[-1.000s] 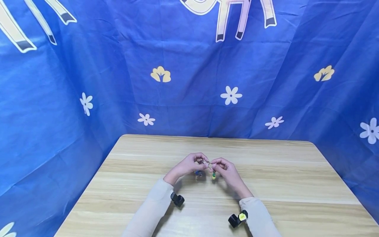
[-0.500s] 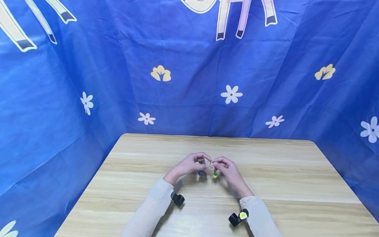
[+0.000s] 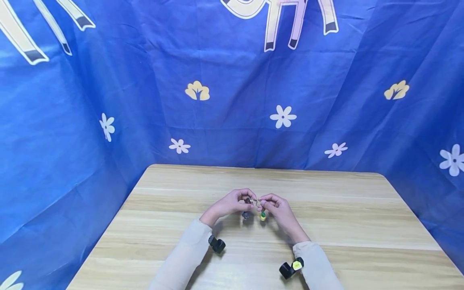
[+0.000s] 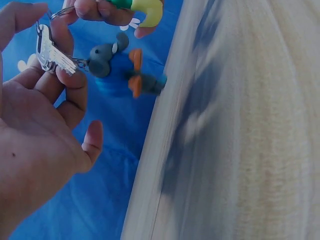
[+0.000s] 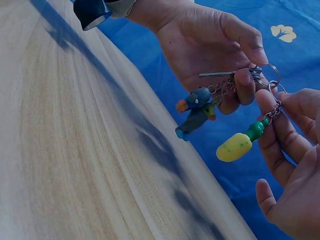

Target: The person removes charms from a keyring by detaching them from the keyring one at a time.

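Over the middle of the table my left hand pinches a metal key ring between thumb and fingers. Keys lie against its fingers, and a small grey and blue animal figure dangles there on a short chain. Close beside it, my right hand pinches a ring that carries a yellow and green charm, which hangs from a chain. In the right wrist view the two rings meet between the fingertips; whether they are linked is hard to tell.
The wood-grain table spreads beneath both hands. A blue cloth with flower and animal prints stands behind it and at its sides. Black wrist cameras sit on both sleeves.
Both hands stay almost in place, with small finger shifts at the rings. The dangling animal figure has swung and turned, showing more grey than blue; the yellow charm has swayed slightly.
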A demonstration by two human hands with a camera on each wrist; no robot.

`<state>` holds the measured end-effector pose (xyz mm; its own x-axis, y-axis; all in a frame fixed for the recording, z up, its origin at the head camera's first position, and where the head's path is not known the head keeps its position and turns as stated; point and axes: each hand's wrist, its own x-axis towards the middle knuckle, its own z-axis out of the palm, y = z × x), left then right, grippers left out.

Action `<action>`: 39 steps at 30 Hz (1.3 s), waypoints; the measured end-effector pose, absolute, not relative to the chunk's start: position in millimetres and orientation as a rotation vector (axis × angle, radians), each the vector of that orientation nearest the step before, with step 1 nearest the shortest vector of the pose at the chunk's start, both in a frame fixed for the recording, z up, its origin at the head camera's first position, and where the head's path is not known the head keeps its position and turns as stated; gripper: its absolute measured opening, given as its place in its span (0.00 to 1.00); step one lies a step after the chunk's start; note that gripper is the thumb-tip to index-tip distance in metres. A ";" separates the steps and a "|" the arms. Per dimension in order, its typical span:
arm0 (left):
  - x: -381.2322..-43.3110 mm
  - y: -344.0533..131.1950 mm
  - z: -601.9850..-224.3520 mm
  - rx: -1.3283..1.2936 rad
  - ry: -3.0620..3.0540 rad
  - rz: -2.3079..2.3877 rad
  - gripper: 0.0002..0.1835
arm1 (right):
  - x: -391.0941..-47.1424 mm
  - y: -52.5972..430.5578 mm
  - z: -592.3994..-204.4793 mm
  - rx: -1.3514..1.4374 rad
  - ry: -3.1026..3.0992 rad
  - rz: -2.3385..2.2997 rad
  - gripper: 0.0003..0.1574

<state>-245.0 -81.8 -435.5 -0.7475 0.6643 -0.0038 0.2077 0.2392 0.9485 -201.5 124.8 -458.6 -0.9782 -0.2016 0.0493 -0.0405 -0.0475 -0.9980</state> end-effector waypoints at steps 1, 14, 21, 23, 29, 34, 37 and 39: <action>-245.0 -81.6 -435.8 0.797 2.108 1.520 0.14 | -201.2 125.0 -458.6 -0.271 2.086 -2.181 0.14; -245.5 -80.8 -432.8 0.774 2.118 1.536 0.14 | -199.4 126.9 -459.4 -0.366 2.031 -2.219 0.14; -246.3 -81.4 -434.7 0.776 2.127 1.544 0.14 | -197.3 126.9 -458.3 -0.399 1.998 -2.240 0.15; -246.7 -80.8 -435.4 0.771 2.130 1.545 0.14 | -197.1 126.9 -458.4 -0.415 1.991 -2.245 0.15; -246.6 -79.5 -435.4 0.741 2.139 1.552 0.12 | -196.8 126.7 -458.5 -0.462 1.983 -2.255 0.15; -245.2 -79.0 -433.5 0.746 2.156 1.556 0.13 | -197.0 126.2 -458.0 -0.444 1.988 -2.264 0.14; -245.0 -79.0 -433.1 0.763 2.174 1.552 0.13 | -197.7 125.9 -458.8 -0.441 2.001 -2.257 0.16; -245.3 -78.4 -433.1 0.778 2.182 1.549 0.13 | -198.0 126.0 -459.1 -0.442 2.006 -2.253 0.18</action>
<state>-245.3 -78.4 -433.1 -0.7867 0.6167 0.0285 0.2304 0.2504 0.9403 -198.0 126.0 -459.1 -0.9537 -0.2590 0.1531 -0.1221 -0.1318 -0.9837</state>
